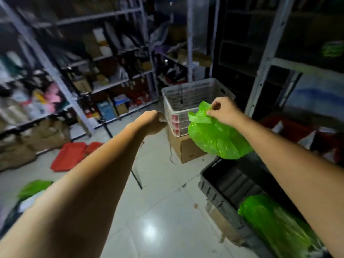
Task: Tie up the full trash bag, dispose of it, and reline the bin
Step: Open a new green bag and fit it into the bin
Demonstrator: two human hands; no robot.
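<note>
Above a dark crate (219, 185), the right hand (222, 110) pinches a green bag (216, 138).

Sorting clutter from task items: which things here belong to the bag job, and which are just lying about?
Job: green bag pinched by right hand; left hand; black bin.
Lying about: white crate, cardboard box, red trays, shelves.

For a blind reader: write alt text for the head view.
The right hand pinches the top of a full green trash bag above a dark crate, while the left hand is a closed fist. A white basket and cluttered shelves stand behind.
</note>
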